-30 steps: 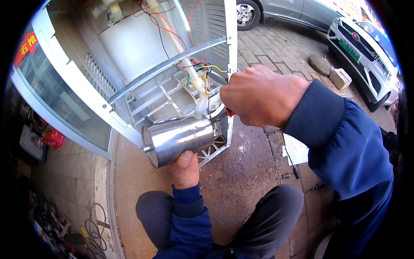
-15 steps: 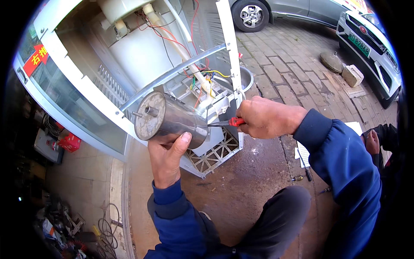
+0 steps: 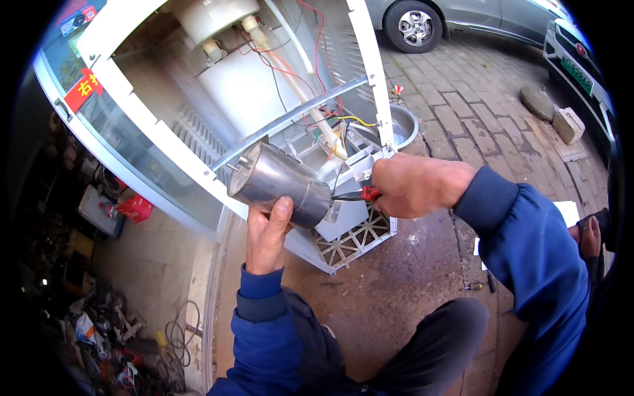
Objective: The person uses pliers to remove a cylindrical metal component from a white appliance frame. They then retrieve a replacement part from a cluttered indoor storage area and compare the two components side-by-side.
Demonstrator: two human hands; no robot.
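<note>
My left hand (image 3: 267, 234) grips a shiny steel cylinder (image 3: 277, 181) from below, thumb on its side. The cylinder is tilted, with short stubs on its upper-left end. My right hand (image 3: 416, 185) is closed on red-handled pliers (image 3: 368, 194), whose dark jaws touch the cylinder's right end. Behind them stands the opened white appliance cabinet (image 3: 218, 105) with a white tank, pale hoses (image 3: 290, 79), coloured wires and a metal crossbar (image 3: 297, 112). The cabinet's latticed bottom (image 3: 347, 244) shows below the cylinder.
A glazed door frame (image 3: 125, 152) is left, clutter (image 3: 99, 336) and cables (image 3: 178, 336) lower left. A steel basin (image 3: 406, 129), stone disc (image 3: 538, 100), block (image 3: 568, 125) and two cars (image 3: 462, 20) are right. Another person's hand (image 3: 590, 237) shows at the right edge, near small tools (image 3: 473, 286).
My left hand has raised and turned the cylinder, its stubbed end swinging up. The red-handled pliers, mostly hidden a second ago, now show at its right end. The view has shifted.
</note>
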